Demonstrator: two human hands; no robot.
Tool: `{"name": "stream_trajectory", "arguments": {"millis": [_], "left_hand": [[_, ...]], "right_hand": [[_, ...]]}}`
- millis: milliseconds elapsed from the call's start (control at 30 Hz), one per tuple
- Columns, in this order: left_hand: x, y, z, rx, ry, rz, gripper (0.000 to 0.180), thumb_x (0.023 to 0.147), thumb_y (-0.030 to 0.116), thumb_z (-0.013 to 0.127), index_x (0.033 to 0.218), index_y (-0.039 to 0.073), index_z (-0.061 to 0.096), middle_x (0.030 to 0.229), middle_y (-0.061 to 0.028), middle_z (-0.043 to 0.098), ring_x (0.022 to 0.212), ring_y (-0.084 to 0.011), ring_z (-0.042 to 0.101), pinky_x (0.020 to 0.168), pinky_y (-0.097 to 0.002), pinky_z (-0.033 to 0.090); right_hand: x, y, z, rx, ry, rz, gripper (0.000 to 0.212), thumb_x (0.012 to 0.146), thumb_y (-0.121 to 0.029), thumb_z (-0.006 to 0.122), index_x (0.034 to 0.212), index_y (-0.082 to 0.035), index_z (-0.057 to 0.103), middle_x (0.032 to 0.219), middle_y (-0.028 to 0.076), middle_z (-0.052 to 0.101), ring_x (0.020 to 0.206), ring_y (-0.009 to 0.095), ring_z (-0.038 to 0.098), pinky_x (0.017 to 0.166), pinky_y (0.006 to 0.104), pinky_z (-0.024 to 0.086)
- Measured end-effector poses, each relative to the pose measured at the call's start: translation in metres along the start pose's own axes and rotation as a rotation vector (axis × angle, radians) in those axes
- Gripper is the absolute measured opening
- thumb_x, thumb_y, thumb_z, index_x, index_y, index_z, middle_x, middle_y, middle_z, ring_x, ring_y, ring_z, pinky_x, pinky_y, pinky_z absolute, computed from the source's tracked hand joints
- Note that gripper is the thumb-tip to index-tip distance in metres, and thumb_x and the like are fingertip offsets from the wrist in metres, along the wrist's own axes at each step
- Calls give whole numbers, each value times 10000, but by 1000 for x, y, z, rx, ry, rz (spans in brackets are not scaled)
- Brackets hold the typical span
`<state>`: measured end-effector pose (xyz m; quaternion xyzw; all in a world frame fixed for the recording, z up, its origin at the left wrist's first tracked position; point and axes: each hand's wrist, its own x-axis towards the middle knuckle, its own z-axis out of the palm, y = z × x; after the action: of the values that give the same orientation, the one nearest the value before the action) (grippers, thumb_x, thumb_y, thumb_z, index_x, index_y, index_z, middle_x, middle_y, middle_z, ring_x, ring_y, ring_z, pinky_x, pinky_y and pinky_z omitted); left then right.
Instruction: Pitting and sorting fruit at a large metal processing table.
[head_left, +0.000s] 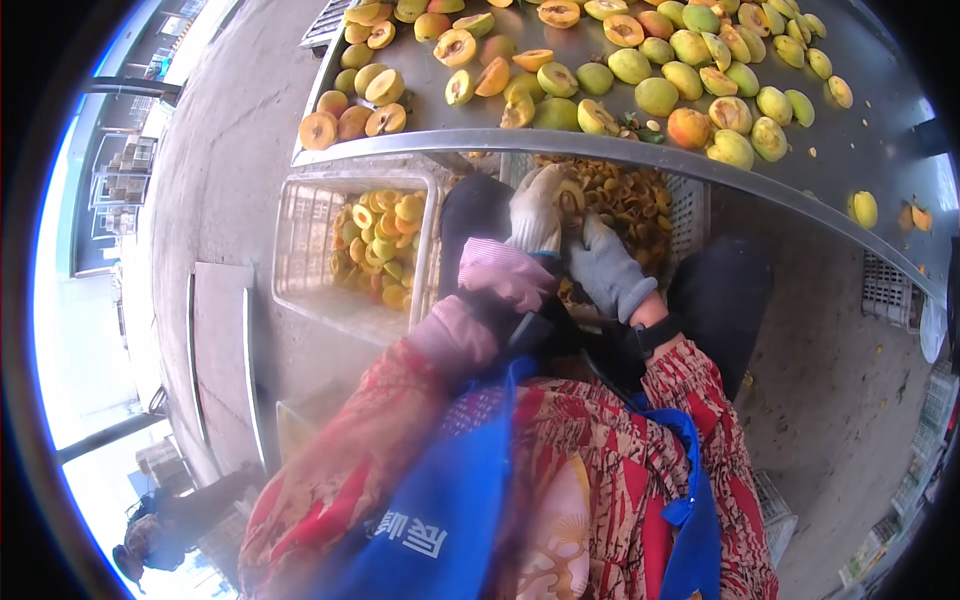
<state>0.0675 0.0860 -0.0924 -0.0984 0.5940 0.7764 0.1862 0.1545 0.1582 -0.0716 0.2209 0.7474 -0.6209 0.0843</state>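
Observation:
My left hand (pixel 537 212), in a white knitted glove, is closed at the table's near edge, with its fingers on a brownish-yellow peach half (pixel 571 196). Close beside it, my right hand (pixel 606 268) wears a grey glove; its fingers are curled, and whatever they hold is hidden. Both hands hover over a crate (pixel 688 215) full of dark orange-brown fruit pieces. On the metal table (pixel 420 137) above lie many yellow-green and orange peaches (pixel 655 97), some whole and others cut in half with brown hollows.
Left of my legs stands a pale plastic crate (pixel 285 245) partly filled with yellow peach halves (pixel 378 240). More crates (pixel 888 290) are under the table's right side. A flat board (pixel 222 350) lies on the floor at left. Another person (pixel 165 530) is at the lower left.

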Motion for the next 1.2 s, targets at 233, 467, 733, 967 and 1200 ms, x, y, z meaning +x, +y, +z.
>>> {"name": "stream_trajectory", "arguments": {"millis": [233, 467, 733, 967, 1200], "left_hand": [[-6, -3, -3, -23, 4, 7, 280, 881, 228, 561, 1031, 8, 647, 995, -90, 645, 815, -150, 603, 698, -248, 495], [6, -19, -13, -78, -61, 69, 296, 883, 240, 588, 1053, 2, 634, 991, -80, 644, 857, -133, 590, 749, -241, 475], [-5, 12, 3, -73, -61, -36, 225, 859, 170, 609, 996, -7, 630, 882, -81, 642, 737, -145, 609, 677, -249, 486], [-9, 30, -5, 105, -368, -33, 167, 832, 92, 572, 936, -28, 625, 795, -108, 643, 635, -150, 584, 530, -240, 457], [-16, 38, -1, 52, -459, -226, 195, 832, 116, 548, 924, -42, 616, 811, -130, 645, 619, -163, 587, 484, -238, 442]], "right_hand": [[0, 22, 18, -153, 278, -207, 273, 873, -193, 559, 1044, 7, 485, 891, 261, 608, 870, 433, 584, 729, 446, 465], [-2, 3, 16, -173, 329, -171, 297, 871, -179, 558, 1080, 18, 485, 959, 270, 599, 940, 420, 572, 791, 424, 460], [6, 25, 9, 118, 19, -146, 227, 899, -151, 526, 1074, -6, 521, 889, 118, 620, 833, 216, 591, 736, 332, 471], [-18, -9, -23, 738, -412, 312, 57, 913, -184, 528, 880, -138, 525, 564, -54, 436, 385, 39, 359, 339, 197, 269], [-31, -7, -28, 859, -473, 361, 91, 923, -214, 535, 860, -154, 510, 535, -72, 378, 365, 36, 291, 331, 196, 237]]}}
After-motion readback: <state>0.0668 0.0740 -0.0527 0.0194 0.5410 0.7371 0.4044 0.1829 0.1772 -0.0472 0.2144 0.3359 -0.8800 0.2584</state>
